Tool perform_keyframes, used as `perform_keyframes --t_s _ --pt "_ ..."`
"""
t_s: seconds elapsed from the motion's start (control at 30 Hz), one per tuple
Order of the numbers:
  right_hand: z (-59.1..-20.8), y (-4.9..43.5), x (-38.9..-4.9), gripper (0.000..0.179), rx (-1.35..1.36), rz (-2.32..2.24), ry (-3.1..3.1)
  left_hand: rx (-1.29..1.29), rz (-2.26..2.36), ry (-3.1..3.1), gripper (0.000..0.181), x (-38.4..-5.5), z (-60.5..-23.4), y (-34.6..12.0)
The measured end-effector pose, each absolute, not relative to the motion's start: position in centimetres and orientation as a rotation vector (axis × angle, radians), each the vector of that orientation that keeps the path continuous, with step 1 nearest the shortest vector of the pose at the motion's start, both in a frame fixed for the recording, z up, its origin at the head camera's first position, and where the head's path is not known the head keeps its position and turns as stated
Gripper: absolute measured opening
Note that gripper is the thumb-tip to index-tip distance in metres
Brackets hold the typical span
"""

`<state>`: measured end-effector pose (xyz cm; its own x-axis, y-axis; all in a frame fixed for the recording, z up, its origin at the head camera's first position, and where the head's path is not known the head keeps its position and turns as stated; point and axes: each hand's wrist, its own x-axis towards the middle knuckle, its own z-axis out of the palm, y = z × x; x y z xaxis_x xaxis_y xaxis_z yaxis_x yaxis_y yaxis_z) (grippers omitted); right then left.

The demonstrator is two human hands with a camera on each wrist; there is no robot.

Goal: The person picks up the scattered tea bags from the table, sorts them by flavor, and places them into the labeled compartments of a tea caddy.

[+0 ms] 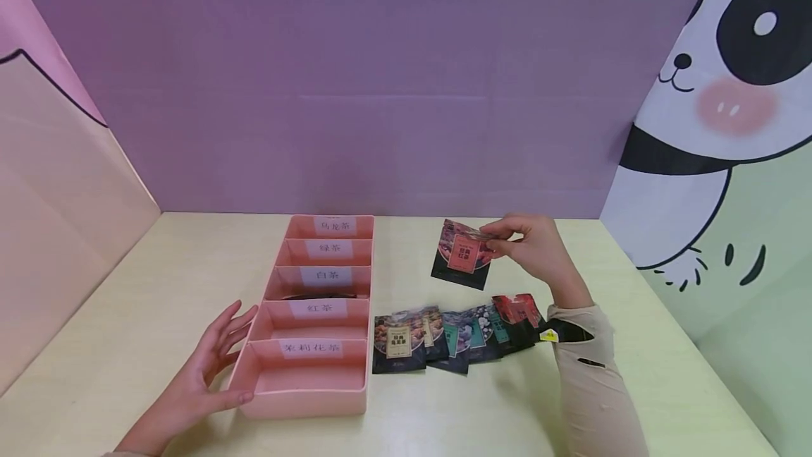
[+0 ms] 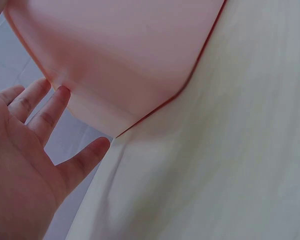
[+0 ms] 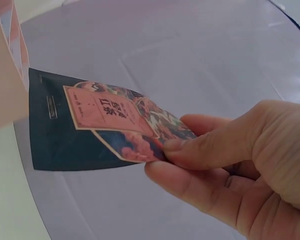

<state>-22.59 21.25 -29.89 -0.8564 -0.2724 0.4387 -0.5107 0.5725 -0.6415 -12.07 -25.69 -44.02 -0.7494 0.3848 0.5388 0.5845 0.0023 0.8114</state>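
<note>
My right hand (image 1: 531, 251) pinches a tea sachet (image 1: 462, 256) by one edge, above the table and right of the pink box. In the right wrist view the sachet (image 3: 90, 125) shows a red label on a dark packet, held between thumb and fingers. My left hand (image 1: 209, 365) lies along the near left side of the pink compartment box (image 1: 304, 404), its fingers extended and spread. In the left wrist view the fingertips (image 2: 63, 95) are at the box wall (image 2: 125, 55). Each compartment carries a white label; a dark packet (image 1: 320, 295) lies in the middle one.
Several tea sachets (image 1: 399, 345) lie in an overlapping row right of the box, with red ones (image 1: 517, 309) at the right end near the right sleeve. A purple backdrop (image 1: 380, 90) closes off the rear, and a panda-printed panel (image 1: 698, 139) stands at the right.
</note>
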Motion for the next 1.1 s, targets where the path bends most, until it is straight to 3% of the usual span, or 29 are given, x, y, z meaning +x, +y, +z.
perform_keyframes --t_s 0.53,1.1 --pt "-29.2 14.0 -22.0 0.018 0.911 1.166 -2.493 -1.04 -1.85 -2.111 0.115 -12.0 -43.7 -25.6" --pt "-32.7 7.7 -20.4 0.019 1.266 1.337 -2.037 -1.013 -1.845 -2.142 0.116 -12.1 -43.7 -25.7"
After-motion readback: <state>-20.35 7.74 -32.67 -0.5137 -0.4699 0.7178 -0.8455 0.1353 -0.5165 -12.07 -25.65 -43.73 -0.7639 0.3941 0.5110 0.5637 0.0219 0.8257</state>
